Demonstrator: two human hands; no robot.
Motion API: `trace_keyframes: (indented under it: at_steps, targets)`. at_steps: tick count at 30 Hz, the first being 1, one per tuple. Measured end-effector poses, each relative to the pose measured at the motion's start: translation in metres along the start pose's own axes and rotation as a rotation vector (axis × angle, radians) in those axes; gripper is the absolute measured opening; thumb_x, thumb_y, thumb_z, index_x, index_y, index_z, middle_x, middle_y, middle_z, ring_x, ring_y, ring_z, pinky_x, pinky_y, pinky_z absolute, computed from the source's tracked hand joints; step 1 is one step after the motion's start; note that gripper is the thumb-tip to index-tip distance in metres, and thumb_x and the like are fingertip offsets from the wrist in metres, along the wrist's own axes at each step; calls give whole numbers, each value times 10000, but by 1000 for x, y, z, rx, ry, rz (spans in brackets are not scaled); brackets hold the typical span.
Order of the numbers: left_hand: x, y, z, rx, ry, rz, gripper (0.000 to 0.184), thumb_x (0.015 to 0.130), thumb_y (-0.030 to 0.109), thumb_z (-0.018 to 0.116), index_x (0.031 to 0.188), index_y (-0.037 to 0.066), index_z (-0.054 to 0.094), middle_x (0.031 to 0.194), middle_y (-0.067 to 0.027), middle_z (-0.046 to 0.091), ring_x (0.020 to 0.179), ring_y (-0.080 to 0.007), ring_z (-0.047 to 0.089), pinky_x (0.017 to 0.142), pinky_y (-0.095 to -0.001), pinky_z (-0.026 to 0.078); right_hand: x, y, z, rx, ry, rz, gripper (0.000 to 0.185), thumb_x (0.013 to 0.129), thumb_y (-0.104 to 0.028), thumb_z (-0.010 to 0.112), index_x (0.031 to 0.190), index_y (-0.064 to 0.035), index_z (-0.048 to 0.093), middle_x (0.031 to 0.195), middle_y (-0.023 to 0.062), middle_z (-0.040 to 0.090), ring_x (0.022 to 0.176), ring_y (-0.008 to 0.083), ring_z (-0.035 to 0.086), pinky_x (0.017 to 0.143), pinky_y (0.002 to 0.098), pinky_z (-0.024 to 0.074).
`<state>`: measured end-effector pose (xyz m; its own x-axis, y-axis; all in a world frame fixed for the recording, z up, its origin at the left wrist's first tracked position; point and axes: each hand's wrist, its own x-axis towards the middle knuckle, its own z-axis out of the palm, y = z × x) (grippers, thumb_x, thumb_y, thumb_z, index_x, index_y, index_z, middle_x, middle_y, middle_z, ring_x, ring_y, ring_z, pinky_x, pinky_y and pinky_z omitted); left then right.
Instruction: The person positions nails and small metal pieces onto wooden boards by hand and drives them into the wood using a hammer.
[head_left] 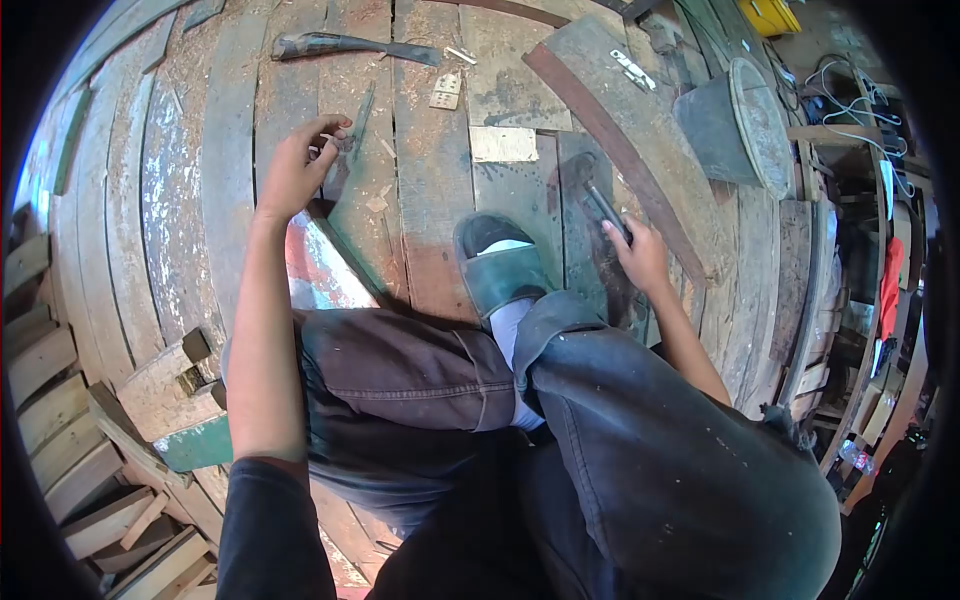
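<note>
Fingers of the right hand (645,256) clamp a smooth, dark, cylindrical tool handle (606,212) over worn, stained planks (430,190). The left hand's (297,170) fingers curl beside a slim, straight, grey-green strip (365,108); whether they grip it, I cannot tell.

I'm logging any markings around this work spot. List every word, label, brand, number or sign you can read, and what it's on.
Readable text: none.
Clear bottle, right edge: any print on it is too small and blurred to read.
Yellow container, top right: no lettering can be made out.
Tool in the right hand: no marking readable.
Sandal: no brand readable.
</note>
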<state>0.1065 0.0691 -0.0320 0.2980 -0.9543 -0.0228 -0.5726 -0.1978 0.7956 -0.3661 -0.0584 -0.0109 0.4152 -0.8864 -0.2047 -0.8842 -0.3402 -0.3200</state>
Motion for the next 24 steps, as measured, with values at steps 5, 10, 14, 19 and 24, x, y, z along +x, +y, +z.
trace_keyframes:
  at_steps: [5, 10, 14, 19, 24]
  targets:
    - [5, 0, 4, -27, -23, 13, 299, 916, 80, 582, 1209, 67, 639, 1070, -110, 683, 850, -207, 661, 770, -326, 516, -4, 5, -9, 64, 42, -153, 206, 873, -213, 702, 912, -16, 655, 826, 150, 597, 755, 352, 600, 702, 425, 478]
    - [3, 6, 4, -34, -47, 10, 291, 920, 77, 582, 1206, 62, 639, 1066, -107, 683, 852, -195, 653, 774, -320, 512, 34, -27, -13, 46, 194, -422, 160, 886, -155, 656, 974, -22, 651, 918, 146, 618, 875, 345, 618, 768, 404, 503]
    - [3, -1, 6, -49, -33, 8, 292, 915, 62, 583, 1201, 53, 640, 1064, -97, 685, 848, -189, 654, 765, -315, 511, 65, -63, 12, -80, 112, -537, 244, 888, -187, 649, 1083, -41, 633, 1076, 128, 627, 1027, 319, 597, 869, 412, 490]
    - [1, -3, 5, -22, -44, -32, 287, 932, 96, 597, 1215, 81, 644, 1062, -57, 667, 890, -147, 639, 776, -297, 504, 84, -83, 42, -139, 61, -576, 411, 907, -299, 625, 1246, -70, 583, 1298, 106, 580, 1261, 280, 496, 1015, 476, 400]
    - [4, -4, 9, 15, -30, 20, 294, 918, 104, 615, 1209, 79, 647, 1059, -65, 675, 877, -150, 643, 752, -298, 509, 86, -94, 46, -174, 92, -569, 469, 905, -310, 619, 1300, -62, 567, 1355, 110, 558, 1313, 277, 469, 1049, 477, 382]
